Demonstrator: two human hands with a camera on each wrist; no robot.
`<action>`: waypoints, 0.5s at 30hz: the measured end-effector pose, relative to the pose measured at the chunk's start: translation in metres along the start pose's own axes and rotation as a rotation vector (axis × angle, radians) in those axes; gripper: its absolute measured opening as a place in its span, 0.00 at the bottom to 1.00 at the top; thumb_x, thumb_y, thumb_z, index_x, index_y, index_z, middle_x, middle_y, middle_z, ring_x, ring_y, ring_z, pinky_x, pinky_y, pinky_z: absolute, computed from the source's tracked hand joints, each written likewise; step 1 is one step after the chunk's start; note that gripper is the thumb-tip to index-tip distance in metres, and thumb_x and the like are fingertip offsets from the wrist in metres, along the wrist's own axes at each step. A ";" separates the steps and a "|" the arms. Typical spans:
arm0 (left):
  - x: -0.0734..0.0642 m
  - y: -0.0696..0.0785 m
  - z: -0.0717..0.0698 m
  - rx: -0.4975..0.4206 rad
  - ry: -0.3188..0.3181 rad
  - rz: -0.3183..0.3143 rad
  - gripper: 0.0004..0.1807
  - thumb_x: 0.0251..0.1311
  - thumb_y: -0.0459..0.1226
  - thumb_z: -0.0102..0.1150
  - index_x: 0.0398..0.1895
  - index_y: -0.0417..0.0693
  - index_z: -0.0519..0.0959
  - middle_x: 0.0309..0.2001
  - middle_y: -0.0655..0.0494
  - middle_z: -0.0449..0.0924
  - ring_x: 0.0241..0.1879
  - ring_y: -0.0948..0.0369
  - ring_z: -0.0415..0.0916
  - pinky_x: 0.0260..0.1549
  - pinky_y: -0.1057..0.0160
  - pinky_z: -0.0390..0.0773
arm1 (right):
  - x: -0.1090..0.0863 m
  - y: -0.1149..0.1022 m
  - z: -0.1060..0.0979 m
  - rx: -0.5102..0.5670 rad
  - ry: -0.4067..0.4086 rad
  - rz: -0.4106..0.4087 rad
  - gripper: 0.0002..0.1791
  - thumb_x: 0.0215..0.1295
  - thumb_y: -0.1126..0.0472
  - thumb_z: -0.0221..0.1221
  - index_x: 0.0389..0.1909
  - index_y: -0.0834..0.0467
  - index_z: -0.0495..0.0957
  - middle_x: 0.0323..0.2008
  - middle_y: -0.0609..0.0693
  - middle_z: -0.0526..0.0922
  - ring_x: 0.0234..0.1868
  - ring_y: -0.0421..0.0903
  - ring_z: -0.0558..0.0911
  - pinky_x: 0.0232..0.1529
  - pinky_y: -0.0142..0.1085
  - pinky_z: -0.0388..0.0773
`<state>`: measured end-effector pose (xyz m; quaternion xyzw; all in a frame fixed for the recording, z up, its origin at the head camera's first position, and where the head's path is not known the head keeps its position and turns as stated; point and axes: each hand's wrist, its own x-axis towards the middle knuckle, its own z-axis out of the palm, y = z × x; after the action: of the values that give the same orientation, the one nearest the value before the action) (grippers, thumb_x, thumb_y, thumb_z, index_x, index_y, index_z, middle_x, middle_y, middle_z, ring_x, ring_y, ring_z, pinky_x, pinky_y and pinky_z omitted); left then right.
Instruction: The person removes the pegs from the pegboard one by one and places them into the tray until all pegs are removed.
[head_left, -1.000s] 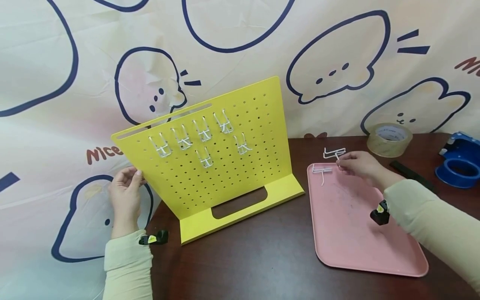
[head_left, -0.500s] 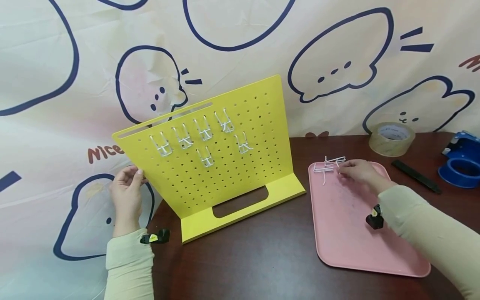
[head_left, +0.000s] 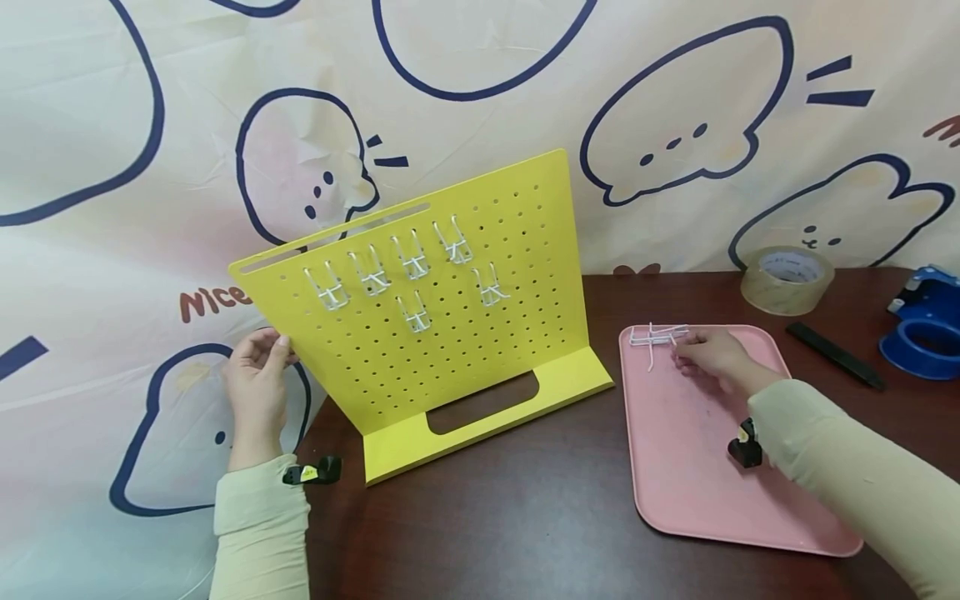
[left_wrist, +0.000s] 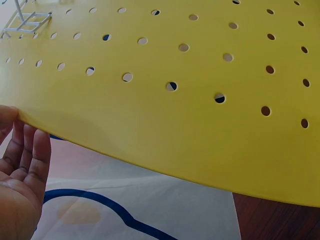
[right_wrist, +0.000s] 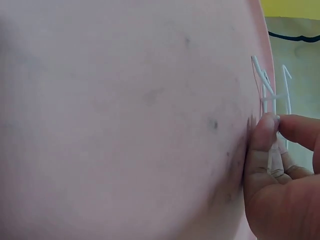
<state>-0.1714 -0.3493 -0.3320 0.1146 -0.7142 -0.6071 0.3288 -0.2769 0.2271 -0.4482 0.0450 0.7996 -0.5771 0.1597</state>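
My left hand (head_left: 258, 387) grips the left edge of a yellow pegboard (head_left: 495, 342), thumb in front and fingers behind. In the left wrist view, the fingers (left_wrist: 41, 150) curl up against the board's lower edge. Several white wire pegboard hooks (head_left: 414, 266) hang from its upper holes. At the right, over the far end of a pink tray (head_left: 705, 475), my right hand (head_left: 712, 357) pinches a white pegboard hook (right_wrist: 270, 85) between thumb and index finger. Another hook (head_left: 650, 360) lies by the tray's far left corner, and the two overlap in the head view.
Behind the tray stands a roll of clear tape (head_left: 787, 283). A flat black strip (head_left: 836, 356) and a blue tape dispenser (head_left: 922, 342) lie to the right on the dark wooden table (head_left: 510, 517). A printed cloth (head_left: 480, 125) hangs behind.
My right hand has come down and nearer with the pinched hook, from past the tray's far rim to beside the hook lying there. The left hand keeps its grip on the board.
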 end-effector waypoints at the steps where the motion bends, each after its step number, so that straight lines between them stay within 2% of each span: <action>1: 0.000 0.000 0.000 0.003 0.001 -0.003 0.03 0.74 0.32 0.58 0.42 0.47 0.81 0.41 0.53 0.78 0.40 0.62 0.77 0.40 0.75 0.79 | 0.000 0.001 0.001 -0.005 0.004 -0.001 0.18 0.76 0.68 0.53 0.57 0.78 0.68 0.29 0.46 0.81 0.29 0.35 0.81 0.35 0.30 0.84; 9: 0.001 -0.001 0.001 -0.021 0.005 -0.012 0.04 0.74 0.31 0.58 0.42 0.47 0.81 0.41 0.52 0.78 0.39 0.61 0.77 0.40 0.74 0.79 | -0.004 0.000 0.004 -0.077 0.004 0.005 0.20 0.74 0.68 0.55 0.58 0.80 0.68 0.29 0.46 0.82 0.30 0.35 0.80 0.34 0.30 0.83; 13: 0.000 -0.001 0.001 -0.008 0.003 -0.011 0.04 0.74 0.31 0.58 0.42 0.47 0.81 0.40 0.53 0.78 0.39 0.62 0.77 0.40 0.75 0.79 | -0.004 0.000 0.002 -0.124 -0.021 -0.005 0.17 0.75 0.66 0.55 0.54 0.78 0.72 0.30 0.48 0.83 0.31 0.37 0.81 0.35 0.31 0.84; 15: 0.000 0.000 0.001 -0.001 -0.002 -0.009 0.03 0.74 0.31 0.58 0.42 0.47 0.81 0.40 0.54 0.78 0.39 0.62 0.77 0.40 0.75 0.79 | -0.004 -0.001 -0.002 -0.188 -0.023 -0.013 0.16 0.76 0.63 0.55 0.51 0.75 0.75 0.31 0.49 0.84 0.32 0.38 0.81 0.35 0.31 0.83</action>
<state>-0.1722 -0.3493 -0.3323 0.1167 -0.7137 -0.6092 0.3254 -0.2735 0.2291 -0.4454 0.0180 0.8486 -0.5011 0.1686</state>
